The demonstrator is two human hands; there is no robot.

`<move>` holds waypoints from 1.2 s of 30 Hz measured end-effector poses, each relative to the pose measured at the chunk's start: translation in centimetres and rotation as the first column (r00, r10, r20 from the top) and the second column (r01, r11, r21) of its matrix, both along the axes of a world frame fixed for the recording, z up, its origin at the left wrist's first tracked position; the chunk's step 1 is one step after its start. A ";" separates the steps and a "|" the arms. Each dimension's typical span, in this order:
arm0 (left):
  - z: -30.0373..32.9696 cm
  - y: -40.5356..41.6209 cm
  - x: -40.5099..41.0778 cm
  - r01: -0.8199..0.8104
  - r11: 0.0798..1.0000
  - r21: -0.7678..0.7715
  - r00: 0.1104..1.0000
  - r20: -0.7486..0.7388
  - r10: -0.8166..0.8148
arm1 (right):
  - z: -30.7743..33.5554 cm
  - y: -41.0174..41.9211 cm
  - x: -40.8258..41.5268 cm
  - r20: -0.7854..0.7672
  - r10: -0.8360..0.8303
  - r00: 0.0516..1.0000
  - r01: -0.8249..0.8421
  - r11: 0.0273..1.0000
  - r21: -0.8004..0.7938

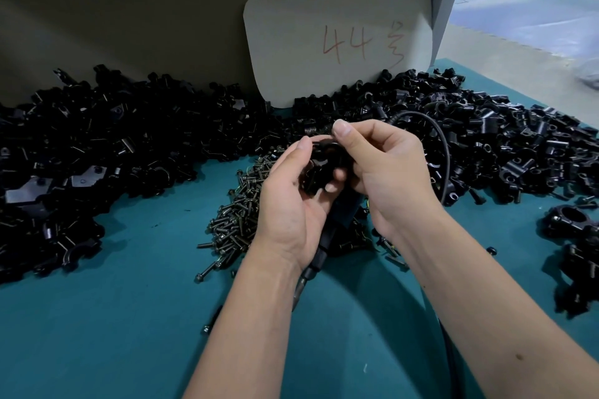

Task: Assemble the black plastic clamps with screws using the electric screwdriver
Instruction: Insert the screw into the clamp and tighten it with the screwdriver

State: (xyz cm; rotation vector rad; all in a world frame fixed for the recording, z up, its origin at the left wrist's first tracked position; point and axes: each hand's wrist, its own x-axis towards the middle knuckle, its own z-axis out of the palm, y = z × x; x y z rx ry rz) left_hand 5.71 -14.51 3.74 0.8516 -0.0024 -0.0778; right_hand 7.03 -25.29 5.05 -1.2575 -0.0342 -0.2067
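Observation:
A black plastic clamp [321, 168] is held over the middle of the teal table [129, 317]. My left hand [291, 201] grips it from below with curled fingers. My right hand [385, 168] pinches its top between thumb and fingers. The electric screwdriver [324, 243] lies slanted on the table under my hands, its tip toward me and its black cable [444, 146] arching behind my right hand. A heap of dark screws [236, 220] lies under and left of my hands.
Large piles of loose black clamp parts cover the left [81, 146] and the right back [486, 133] of the table. Several joined clamps [580, 253] lie at the right edge. A grey card marked "44" [340, 39] leans against the back wall.

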 end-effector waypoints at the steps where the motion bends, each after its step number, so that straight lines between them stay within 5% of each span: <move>1: 0.0 0.0 0.0 -0.001 1.000 -0.013 1.000 0.011 0.001 | 0.0 0.0 0.0 0.003 -0.027 1.000 0.027 1.000 0.012; 11: -0.4 -0.1 0.3 -0.070 0.989 0.133 0.995 0.078 0.060 | 0.1 -0.2 -0.1 -0.022 -0.053 0.998 0.055 0.995 0.087; 17: -0.5 0.3 0.5 -0.093 0.988 0.124 0.995 0.048 0.088 | 0.1 -1.0 0.1 -0.028 0.055 0.998 -0.055 0.998 0.033; 28: -0.6 0.7 0.4 -0.169 0.970 0.174 0.985 0.074 0.159 | -0.3 -0.9 0.4 0.018 0.000 1.000 0.002 0.996 -0.086; 36: -0.8 1.1 0.5 -0.092 0.995 0.043 0.994 0.067 0.089 | -0.1 -1.6 0.5 0.048 -0.008 0.999 0.012 0.996 -0.092</move>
